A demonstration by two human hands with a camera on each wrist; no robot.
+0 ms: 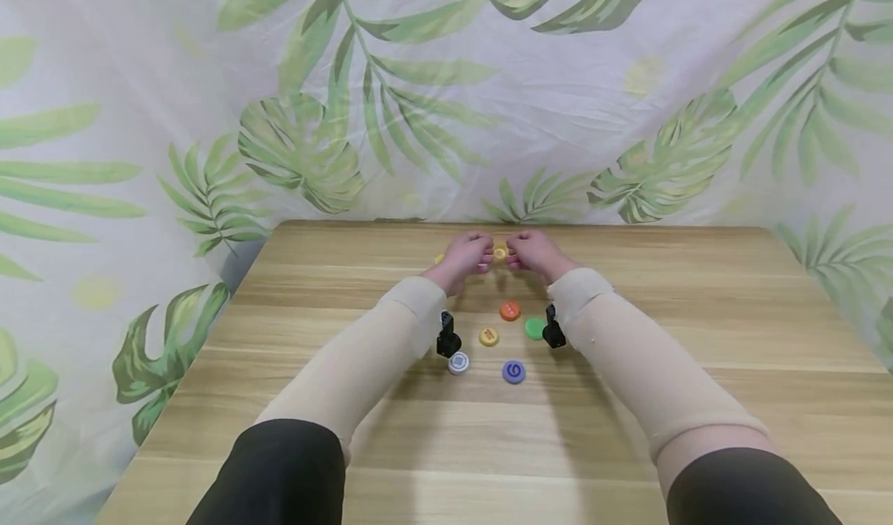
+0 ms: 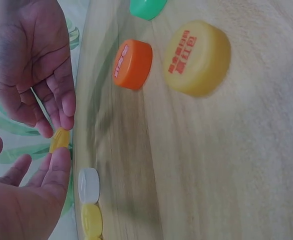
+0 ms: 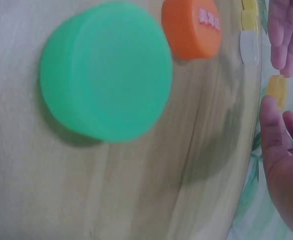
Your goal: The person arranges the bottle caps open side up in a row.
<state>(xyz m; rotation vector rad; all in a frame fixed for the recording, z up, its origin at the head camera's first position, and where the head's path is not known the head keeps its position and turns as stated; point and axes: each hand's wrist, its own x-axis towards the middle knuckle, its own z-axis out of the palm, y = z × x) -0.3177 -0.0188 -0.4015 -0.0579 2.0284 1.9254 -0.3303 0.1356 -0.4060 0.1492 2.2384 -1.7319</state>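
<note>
A yellow bottle cap (image 1: pixel 500 253) is held up between the fingertips of both hands near the table's far edge. My left hand (image 1: pixel 467 257) touches one side of it with fairly straight fingers, its thumb apart from the cap in the left wrist view. From the other side my right hand (image 1: pixel 539 253) touches it with extended fingertips. Beside the left hand, a white cap (image 2: pixel 89 185) and a yellow cap (image 2: pixel 91 220) stand in a row along the back edge, with part of another yellow one. The left hand mostly hides this row in the head view.
Nearer me on the wooden table (image 1: pixel 628 463) lie an orange cap (image 1: pixel 510 310), a green cap (image 1: pixel 535 328), a yellow cap with red print (image 1: pixel 489 336), a white-and-blue cap (image 1: pixel 458 363) and a purple cap (image 1: pixel 513 371). A leaf-patterned curtain (image 1: pixel 432 122) hangs behind the table.
</note>
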